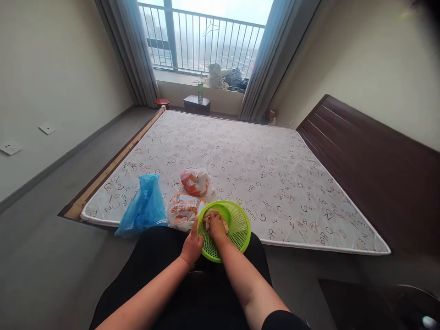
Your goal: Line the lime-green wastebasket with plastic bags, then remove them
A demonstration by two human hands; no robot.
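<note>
A round green plastic basket [237,224] rests on my lap at the bed's near edge. My left hand [191,245] grips its left rim. Inside the basket, my right hand [216,225] is closed around a small pale, lumpy item [225,225] that I cannot identify. Just left of the basket lie two white-and-orange plastic bags, one near [182,211] and one farther back [195,181], and a blue plastic bag [144,207] hangs over the mattress edge.
A bare mattress [261,174] printed with letters fills the middle, with a dark wooden headboard [371,160] on the right. Grey floor runs along the left. A small dark table with a green bottle [200,91] stands under the window.
</note>
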